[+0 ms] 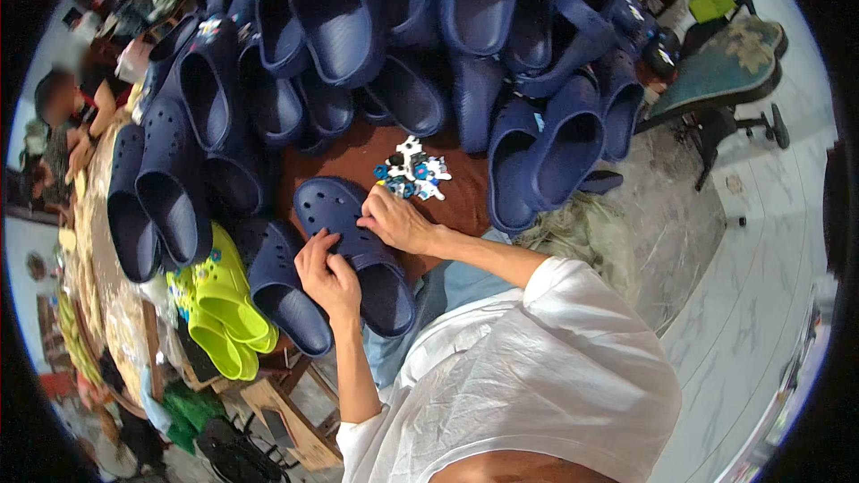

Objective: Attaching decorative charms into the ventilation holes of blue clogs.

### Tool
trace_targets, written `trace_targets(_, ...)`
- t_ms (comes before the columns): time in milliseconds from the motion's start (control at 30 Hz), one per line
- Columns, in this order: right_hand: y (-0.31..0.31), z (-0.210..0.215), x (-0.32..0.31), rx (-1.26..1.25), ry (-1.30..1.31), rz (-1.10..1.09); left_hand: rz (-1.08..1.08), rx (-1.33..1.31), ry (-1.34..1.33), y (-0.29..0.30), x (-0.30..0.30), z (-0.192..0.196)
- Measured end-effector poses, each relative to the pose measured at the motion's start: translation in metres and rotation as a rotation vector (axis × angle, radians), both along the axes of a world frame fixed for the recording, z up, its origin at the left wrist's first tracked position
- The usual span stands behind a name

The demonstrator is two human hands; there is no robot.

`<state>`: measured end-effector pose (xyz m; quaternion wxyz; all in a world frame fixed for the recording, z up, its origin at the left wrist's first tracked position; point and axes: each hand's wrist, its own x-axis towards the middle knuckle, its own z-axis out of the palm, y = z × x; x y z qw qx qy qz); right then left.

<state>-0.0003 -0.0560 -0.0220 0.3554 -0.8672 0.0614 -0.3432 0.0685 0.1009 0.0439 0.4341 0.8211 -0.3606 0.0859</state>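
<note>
Left of the navy perforated foam clog (344,233) lie lime-green foam clogs (219,313). Our left hand (329,279) curls closed over the clog's strap edge, steadying it; our right hand (394,222) pinches at its holed toe, contents unclear. Behind it sits a small charm pile (413,174), within reach.

brown table (358,154), centre of frame: heaped navy clogs (376,27) across top, small shoe charms (413,174) at middle, lime-green clogs (224,309) at lower left, one navy clog (344,233) at front.
</note>
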Motion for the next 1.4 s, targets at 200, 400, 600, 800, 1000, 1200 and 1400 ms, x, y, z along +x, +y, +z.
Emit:
trace_targets(200,-0.013,0.01,-0.017,-0.008,0.11,-0.243,-0.039,-0.02,0.006,-0.006,-0.004,0.0)
trace_targets(400,-0.014,0.018,-0.032,0.058,0.082,-0.35,0.006,-0.02,0.042,0.004,-0.007,0.004)
trace_targets(600,-0.001,0.027,-0.07,0.298,0.042,-0.214,-0.101,-0.06,-0.017,0.011,-0.016,0.014)
trace_targets(800,0.026,0.047,-0.069,0.139,0.088,0.041,-0.04,-0.032,0.074,0.041,-0.017,0.003)
trace_targets(1000,0.042,0.048,-0.054,0.001,0.124,0.108,-0.096,-0.008,-0.105,0.044,-0.009,-0.004)
trace_targets(1200,0.047,0.034,-0.059,0.011,0.135,0.051,-0.067,-0.069,-0.225,0.033,0.0,-0.016)
trace_targets(1400,0.051,0.028,-0.068,0.005,0.212,0.067,-0.071,-0.112,-0.203,0.033,0.006,-0.021)
